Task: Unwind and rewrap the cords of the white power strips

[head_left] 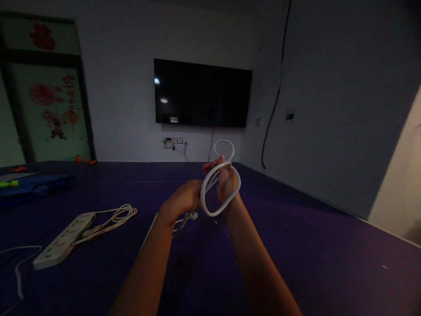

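A white cable (237, 189) is bent into loops in front of me, one large loop hanging near and a smaller one standing up behind. My left hand (187, 195) has its fingers wrapped on the cable's left side, though its fingertips are hidden behind the strands. On the right, my right hand (226, 181) grips the crossing of the loops, with its fingertips pointing left and up. Below my left hand lies a plug (192, 215) with a grey-white cord. Part of a white strip beside my left forearm is covered by the arm.
At the left, a white power strip (64, 239) lies on the purple floor (315, 245) with its coiled cord. Blue cloth (42, 184) is farther back. A television (202, 94) hangs on the far wall, and a black cable (272, 109) runs down the right wall.
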